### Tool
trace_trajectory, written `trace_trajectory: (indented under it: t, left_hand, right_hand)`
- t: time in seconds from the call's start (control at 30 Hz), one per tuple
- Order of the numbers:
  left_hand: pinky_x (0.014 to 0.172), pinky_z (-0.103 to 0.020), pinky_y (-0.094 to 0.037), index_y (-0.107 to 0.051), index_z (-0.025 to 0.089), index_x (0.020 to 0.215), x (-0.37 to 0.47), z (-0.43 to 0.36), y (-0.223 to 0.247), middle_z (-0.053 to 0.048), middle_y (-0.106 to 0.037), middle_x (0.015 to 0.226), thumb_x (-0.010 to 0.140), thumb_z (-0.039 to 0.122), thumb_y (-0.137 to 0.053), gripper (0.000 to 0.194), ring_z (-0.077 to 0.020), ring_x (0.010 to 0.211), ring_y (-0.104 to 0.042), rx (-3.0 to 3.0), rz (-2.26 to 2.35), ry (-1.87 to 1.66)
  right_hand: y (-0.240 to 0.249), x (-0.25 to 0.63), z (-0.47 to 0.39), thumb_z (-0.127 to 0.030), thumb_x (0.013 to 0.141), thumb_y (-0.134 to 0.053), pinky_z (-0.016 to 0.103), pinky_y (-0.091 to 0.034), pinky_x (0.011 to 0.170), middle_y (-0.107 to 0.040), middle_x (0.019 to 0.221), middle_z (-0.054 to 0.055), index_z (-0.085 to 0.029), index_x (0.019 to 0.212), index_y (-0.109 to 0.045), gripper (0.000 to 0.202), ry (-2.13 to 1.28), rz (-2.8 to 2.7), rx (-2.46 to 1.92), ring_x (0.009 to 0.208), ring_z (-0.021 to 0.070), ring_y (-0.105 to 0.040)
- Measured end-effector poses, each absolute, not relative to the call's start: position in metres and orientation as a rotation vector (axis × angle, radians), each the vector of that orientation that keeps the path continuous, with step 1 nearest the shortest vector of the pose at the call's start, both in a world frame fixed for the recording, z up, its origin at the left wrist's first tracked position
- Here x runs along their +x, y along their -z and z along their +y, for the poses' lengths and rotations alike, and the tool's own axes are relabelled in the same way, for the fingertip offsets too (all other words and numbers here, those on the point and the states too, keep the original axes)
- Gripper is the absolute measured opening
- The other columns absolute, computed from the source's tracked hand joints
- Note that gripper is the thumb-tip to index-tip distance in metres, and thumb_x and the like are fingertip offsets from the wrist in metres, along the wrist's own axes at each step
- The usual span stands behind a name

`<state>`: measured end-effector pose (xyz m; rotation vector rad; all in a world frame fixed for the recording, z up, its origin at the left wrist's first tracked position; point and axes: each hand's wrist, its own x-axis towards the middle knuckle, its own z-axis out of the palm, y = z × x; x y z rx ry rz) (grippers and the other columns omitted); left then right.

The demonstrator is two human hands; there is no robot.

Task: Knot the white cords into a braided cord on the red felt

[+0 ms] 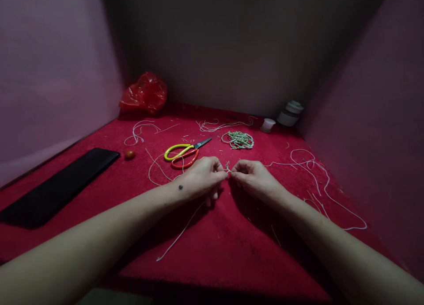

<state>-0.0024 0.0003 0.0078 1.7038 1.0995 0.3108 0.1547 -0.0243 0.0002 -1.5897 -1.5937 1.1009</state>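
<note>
Near the middle of the red cloth, my left hand and my right hand face each other, fingertips a short gap apart. Each pinches thin pale cord, and a small knotted piece of cord shows between them. One strand trails from under my left hand toward the front edge. From behind my right hand a long white cord runs out and loops at the right. Scissors with one yellow and one red handle lie just beyond my left hand. The exact knot is too small to make out.
Beyond my hands lies a heap of green-and-white braided cord. Farther back are loose threads, a white spool and a lidded jar. A red plastic bag, a small orange-red bead and a black flat case sit left.
</note>
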Motion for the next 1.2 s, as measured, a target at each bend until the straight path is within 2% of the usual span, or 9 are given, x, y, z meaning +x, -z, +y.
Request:
trace_trajectory:
  t: [0.07, 0.2, 0.47, 0.67, 0.87, 1.03, 1.2]
  left_hand:
    - [0.04, -0.021, -0.034, -0.05, 0.016, 0.076, -0.003, 0.003, -0.006, 0.002, -0.053, 0.049, 0.08, 0.031, -0.045, 0.017, -0.0101, 0.037, -0.048, 1.967, 1.144, -0.335]
    - [0.052, -0.022, -0.031, -0.057, 0.015, 0.067, -0.004, 0.009, 0.0, 0.0, -0.054, 0.055, 0.08, 0.024, -0.046, 0.02, -0.0088, 0.05, -0.045, 2.428, 1.183, -0.536]
    - [0.052, -0.023, -0.027, -0.058, 0.015, 0.066, -0.005, 0.01, 0.005, 0.0, -0.052, 0.054, 0.081, 0.024, -0.045, 0.022, -0.009, 0.049, -0.038, 2.55, 1.237, -0.513]
    - [0.053, -0.023, -0.032, -0.06, 0.015, 0.079, -0.004, 0.005, 0.005, -0.002, -0.057, 0.06, 0.082, 0.022, -0.043, 0.019, -0.0108, 0.053, -0.048, 2.553, 1.216, -0.531]
    - [0.056, -0.025, -0.037, -0.058, 0.015, 0.083, -0.003, 0.003, 0.008, -0.005, -0.06, 0.065, 0.086, 0.025, -0.038, 0.023, -0.0139, 0.058, -0.054, 2.607, 1.188, -0.463]
    - [0.059, -0.027, -0.039, -0.057, 0.016, 0.081, -0.002, 0.0, 0.008, -0.006, -0.061, 0.067, 0.088, 0.027, -0.034, 0.026, -0.0162, 0.06, -0.056, 2.664, 1.214, -0.391]
    - [0.057, -0.028, -0.039, -0.057, 0.015, 0.083, -0.003, -0.001, 0.002, -0.006, -0.061, 0.066, 0.086, 0.023, -0.036, 0.023, -0.0173, 0.06, -0.057, 2.75, 1.215, -0.28]
  right_hand:
    - [0.002, 0.156, -0.022, -0.02, 0.071, -0.052, 0.019, -0.03, 0.043, -0.047, 0.053, -0.004, -0.015, 0.064, -0.052, 0.009, -1.032, -1.632, -1.566, 0.046, 0.0069, -0.041]
    - [0.006, 0.156, -0.019, -0.025, 0.069, -0.053, 0.021, -0.029, 0.047, -0.046, 0.055, -0.003, -0.015, 0.06, -0.052, 0.014, -0.958, -1.656, -1.57, 0.052, 0.0084, -0.038]
    - [0.003, 0.155, -0.021, -0.025, 0.068, -0.054, 0.021, -0.027, 0.046, -0.047, 0.054, -0.003, -0.014, 0.062, -0.056, 0.013, -1.034, -1.568, -1.602, 0.051, 0.0084, -0.038]
    - [0.002, 0.155, -0.021, -0.026, 0.068, -0.056, 0.021, -0.029, 0.046, -0.049, 0.054, -0.002, -0.012, 0.065, -0.061, 0.015, -1.086, -1.51, -1.561, 0.049, 0.0077, -0.037]
    - [0.006, 0.154, -0.019, -0.025, 0.068, -0.056, 0.022, -0.033, 0.049, -0.055, 0.058, 0.0, -0.012, 0.064, -0.062, 0.015, -1.103, -1.491, -1.539, 0.051, 0.0087, -0.042]
    - [0.007, 0.155, -0.017, -0.026, 0.068, -0.054, 0.021, -0.025, 0.042, -0.047, 0.05, -0.003, -0.013, 0.063, -0.059, 0.014, -1.145, -1.451, -1.586, 0.045, 0.007, -0.035]
    - [0.005, 0.154, -0.018, -0.026, 0.069, -0.055, 0.021, -0.021, 0.041, -0.04, 0.046, -0.005, -0.015, 0.059, -0.053, 0.015, -1.124, -1.467, -1.632, 0.042, 0.0062, -0.032]
